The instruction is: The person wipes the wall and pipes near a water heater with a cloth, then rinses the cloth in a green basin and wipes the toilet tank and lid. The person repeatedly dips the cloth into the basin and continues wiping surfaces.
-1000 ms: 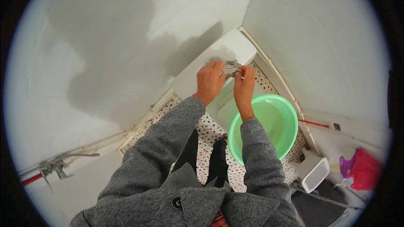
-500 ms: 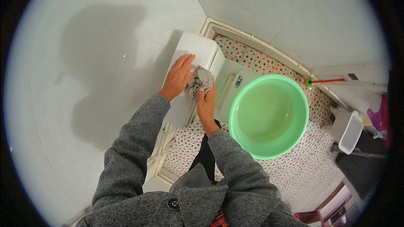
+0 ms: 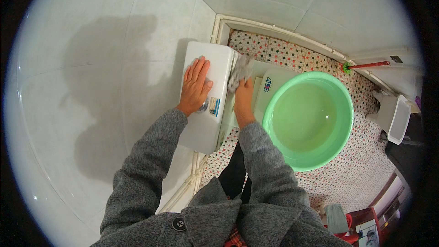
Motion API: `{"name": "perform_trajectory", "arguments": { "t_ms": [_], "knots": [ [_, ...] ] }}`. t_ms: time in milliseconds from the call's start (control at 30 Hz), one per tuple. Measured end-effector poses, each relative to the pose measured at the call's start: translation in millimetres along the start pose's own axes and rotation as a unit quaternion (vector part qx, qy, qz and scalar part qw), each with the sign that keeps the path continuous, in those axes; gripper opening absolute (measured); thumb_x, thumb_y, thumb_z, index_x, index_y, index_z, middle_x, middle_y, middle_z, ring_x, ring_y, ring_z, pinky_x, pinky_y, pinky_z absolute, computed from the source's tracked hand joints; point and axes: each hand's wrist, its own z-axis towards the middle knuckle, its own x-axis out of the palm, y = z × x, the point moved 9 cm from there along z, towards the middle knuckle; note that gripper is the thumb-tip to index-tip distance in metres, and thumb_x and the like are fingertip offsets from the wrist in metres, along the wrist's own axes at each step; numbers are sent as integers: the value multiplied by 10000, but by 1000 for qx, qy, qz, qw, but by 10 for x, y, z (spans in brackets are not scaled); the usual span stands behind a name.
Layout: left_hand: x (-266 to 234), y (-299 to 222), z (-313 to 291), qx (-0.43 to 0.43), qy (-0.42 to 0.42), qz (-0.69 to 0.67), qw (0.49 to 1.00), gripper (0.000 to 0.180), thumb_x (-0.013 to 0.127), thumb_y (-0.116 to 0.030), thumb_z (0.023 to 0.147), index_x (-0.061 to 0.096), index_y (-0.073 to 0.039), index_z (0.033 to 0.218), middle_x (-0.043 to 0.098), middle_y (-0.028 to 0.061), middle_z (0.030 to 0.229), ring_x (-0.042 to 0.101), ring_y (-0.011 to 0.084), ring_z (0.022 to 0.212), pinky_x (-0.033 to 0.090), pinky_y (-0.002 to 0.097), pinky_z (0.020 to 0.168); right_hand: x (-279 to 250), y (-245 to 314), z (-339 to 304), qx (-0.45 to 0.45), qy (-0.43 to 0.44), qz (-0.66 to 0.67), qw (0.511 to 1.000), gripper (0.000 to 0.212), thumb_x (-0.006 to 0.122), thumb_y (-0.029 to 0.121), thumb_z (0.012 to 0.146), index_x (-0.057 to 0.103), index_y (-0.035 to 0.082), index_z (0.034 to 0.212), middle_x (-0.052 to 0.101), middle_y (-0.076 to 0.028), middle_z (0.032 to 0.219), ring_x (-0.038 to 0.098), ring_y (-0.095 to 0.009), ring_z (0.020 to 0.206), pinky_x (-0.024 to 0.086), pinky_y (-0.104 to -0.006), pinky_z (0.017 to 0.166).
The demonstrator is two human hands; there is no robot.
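Note:
My left hand (image 3: 195, 87) lies flat on the lid of a white toilet tank (image 3: 199, 130), fingers stretched out. A metal flush button (image 3: 204, 106) shows partly beside its wrist, along with a small blue-and-white sticker (image 3: 214, 106). With my right hand (image 3: 244, 103) I grip a crumpled grey cloth (image 3: 240, 71), somewhat blurred, at the front face of the tank just below the lid's edge. Right of that hand, a large light-green basin (image 3: 346, 128) of water rests over the closed toilet lid (image 3: 261, 103).
White pipes (image 3: 283, 32) run along the foot of the wall. A red-handled brush (image 3: 366, 65) with green bristles leans at the far right, near a white bin (image 3: 398, 121). Speckled tiles (image 3: 286, 55) cover the floor. A red item with a grey cloth (image 3: 336, 219) stands lower right.
The cloth has gone from the top of the lid to the tank's front side with my right hand. My left hand has flattened onto the lid, and the view has shifted slightly.

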Motion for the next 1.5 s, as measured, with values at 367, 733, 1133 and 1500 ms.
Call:
{"name": "perform_trajectory", "arguments": {
  "t_ms": [367, 733, 1133, 1500],
  "knots": [
    [-31, -30, 64, 13, -3, -14, 1000, 571, 464, -211, 932, 323, -29, 1455, 264, 153, 1535, 221, 323, 1423, 138, 456, 1153, 339, 569, 417, -237, -7, -143, 961, 439, 431, 163, 998, 379, -71, 1366, 483, -233, 1331, 456, -309, 1249, 329, -366, 1066],
    [-194, 88, 121, 30, -44, 19, 998, 456, 526, -221, 899, 494, -62, 1325, 449, 116, 1383, 406, 305, 1255, 284, 435, 1033, -71, -307, -483, -35, 30, -68, 997, 444, 411, 186, 1010, 365, 29, 1422, 542, -133, 1253, 543, -221, 1045, 432, -309, 873],
    [-87, -42, 600, 76, -57, 47, 994, 504, 567, -153, 862, 469, -25, 1339, 429, 129, 1397, 388, 325, 1279, 269, 452, 1073, -314, -972, 562, 130, 5, -80, 988, 370, 426, 89, 966, 467, -39, 1310, 551, -182, 1202, 546, -297, 1092, 415, -357, 958],
    [-99, 67, 485, 57, -45, 89, 993, 499, 518, -165, 876, 459, 3, 1342, 426, 150, 1394, 387, 336, 1276, 269, 471, 1073, 317, 242, 563, 7, 10, -61, 998, 459, 438, 294, 1006, 495, -67, 1282, 560, -197, 1249, 500, -309, 1181, 380, -375, 992]
  ]
}}
